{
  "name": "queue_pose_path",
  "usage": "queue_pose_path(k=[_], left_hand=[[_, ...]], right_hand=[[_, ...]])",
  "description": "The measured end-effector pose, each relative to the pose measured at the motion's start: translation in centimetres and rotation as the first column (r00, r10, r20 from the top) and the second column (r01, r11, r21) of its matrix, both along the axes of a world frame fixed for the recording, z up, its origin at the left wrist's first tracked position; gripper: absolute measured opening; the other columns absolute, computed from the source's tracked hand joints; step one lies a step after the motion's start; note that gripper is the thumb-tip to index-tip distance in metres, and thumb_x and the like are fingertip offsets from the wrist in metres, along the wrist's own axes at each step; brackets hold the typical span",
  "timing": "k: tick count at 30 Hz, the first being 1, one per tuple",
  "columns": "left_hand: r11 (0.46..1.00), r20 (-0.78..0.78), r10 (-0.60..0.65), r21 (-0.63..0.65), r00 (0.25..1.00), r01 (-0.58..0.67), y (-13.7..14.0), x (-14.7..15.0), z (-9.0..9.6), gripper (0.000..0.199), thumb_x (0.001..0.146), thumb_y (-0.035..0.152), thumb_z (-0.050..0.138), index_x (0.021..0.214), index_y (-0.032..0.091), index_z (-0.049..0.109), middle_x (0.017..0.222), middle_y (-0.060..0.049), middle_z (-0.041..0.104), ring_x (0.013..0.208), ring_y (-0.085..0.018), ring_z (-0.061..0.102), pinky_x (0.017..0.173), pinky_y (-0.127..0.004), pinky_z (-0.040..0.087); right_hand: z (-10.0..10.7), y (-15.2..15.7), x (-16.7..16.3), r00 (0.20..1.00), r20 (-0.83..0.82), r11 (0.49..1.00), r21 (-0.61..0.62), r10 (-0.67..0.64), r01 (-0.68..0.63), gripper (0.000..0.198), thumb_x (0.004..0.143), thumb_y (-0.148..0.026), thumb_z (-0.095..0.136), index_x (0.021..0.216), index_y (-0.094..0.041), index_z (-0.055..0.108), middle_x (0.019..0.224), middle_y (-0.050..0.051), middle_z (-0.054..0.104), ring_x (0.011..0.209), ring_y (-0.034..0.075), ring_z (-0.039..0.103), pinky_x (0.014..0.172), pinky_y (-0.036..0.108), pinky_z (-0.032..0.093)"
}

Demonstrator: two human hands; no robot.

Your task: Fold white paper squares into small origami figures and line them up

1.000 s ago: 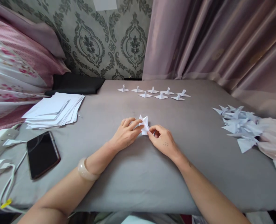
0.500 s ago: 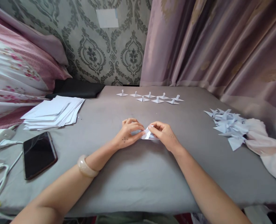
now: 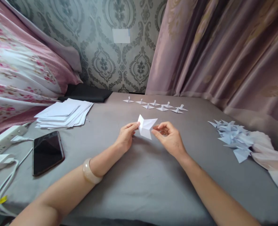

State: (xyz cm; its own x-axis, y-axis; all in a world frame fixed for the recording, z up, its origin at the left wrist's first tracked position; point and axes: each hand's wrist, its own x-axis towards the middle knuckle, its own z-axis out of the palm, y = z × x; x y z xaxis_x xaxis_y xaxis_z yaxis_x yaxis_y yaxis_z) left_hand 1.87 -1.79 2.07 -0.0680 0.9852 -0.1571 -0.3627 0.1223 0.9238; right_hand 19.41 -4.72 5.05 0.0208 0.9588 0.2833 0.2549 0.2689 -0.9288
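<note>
A partly folded white paper figure (image 3: 146,126), with pointed flaps spread apart, is held up above the grey-covered table. My left hand (image 3: 126,135) pinches its left edge between thumb and fingers; a pale bangle (image 3: 90,172) circles that wrist. Close by the figure's right side is my right hand (image 3: 169,136), fingers curled and thumb a little apart from them. Whether its fingertips touch the paper is hard to see. Beyond the hands stand several folded paper cranes (image 3: 162,108) in two rows.
A stack of white paper (image 3: 63,114) lies at the left, near a phone (image 3: 47,153) and a white power strip (image 3: 6,139) with cables. At the right, folded paper pieces (image 3: 235,135) are heaped beside pale cloth (image 3: 270,153). A black folded item (image 3: 89,94) is at the back.
The paper figure has been raised from near the table and its flaps now show spread. My right hand has drawn back slightly to the right. The camera view has tilted upward.
</note>
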Motion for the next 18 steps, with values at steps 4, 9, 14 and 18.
queue_pose_path(k=[4, 9, 14, 18], left_hand=[[0.999, -0.018, 0.03, 0.01, 0.999, -0.03, -0.1, 0.2, -0.3, 0.031, 0.06, 0.044, 0.079, 0.076, 0.019, 0.071, 0.077, -0.003, 0.068, 0.074, -0.015, 0.056, 0.068, -0.027, 0.033], [0.999, 0.015, 0.031, 0.027, 0.999, -0.031, -0.4, 0.3, -0.2, 0.03, 0.061, 0.042, 0.081, 0.07, 0.016, 0.068, 0.071, -0.001, 0.065, 0.067, -0.011, 0.054, 0.067, -0.025, 0.037], [0.995, 0.003, -0.019, 0.1, 1.0, 0.019, -0.8, 0.3, 0.2, 0.043, 0.066, 0.04, 0.079, 0.103, 0.022, 0.063, 0.072, 0.002, 0.067, 0.064, -0.011, 0.057, 0.065, -0.024, 0.041], [0.979, -0.086, -0.119, 0.158, 0.989, 0.132, -1.1, 0.3, 0.4, 0.04, 0.067, 0.037, 0.078, 0.102, 0.02, 0.068, 0.089, -0.004, 0.072, 0.078, -0.015, 0.062, 0.074, -0.027, 0.045]], right_hand=[[-0.8, 0.5, -1.8, 0.998, 0.056, 0.999, 0.019, -0.034, 0.033, 0.03, 0.068, -0.04, 0.073, 0.079, -0.023, 0.051, 0.084, 0.003, 0.069, 0.077, 0.019, 0.066, 0.072, 0.033, 0.051], [-1.4, 1.2, -2.1, 0.998, -0.055, 0.999, -0.032, -0.007, 0.005, 0.026, 0.069, -0.038, 0.071, 0.076, -0.022, 0.051, 0.075, 0.002, 0.067, 0.071, 0.017, 0.066, 0.069, 0.031, 0.051], [-1.9, 1.3, -1.2, 0.994, -0.109, 0.998, -0.057, -0.024, 0.017, 0.024, 0.07, -0.035, 0.07, 0.086, -0.021, 0.06, 0.075, 0.002, 0.068, 0.07, 0.017, 0.066, 0.069, 0.03, 0.053], [-2.5, 1.3, -0.3, 0.996, -0.066, 0.995, -0.074, -0.067, 0.062, 0.026, 0.072, -0.034, 0.067, 0.094, -0.02, 0.069, 0.085, 0.004, 0.072, 0.076, 0.018, 0.067, 0.075, 0.033, 0.054]])
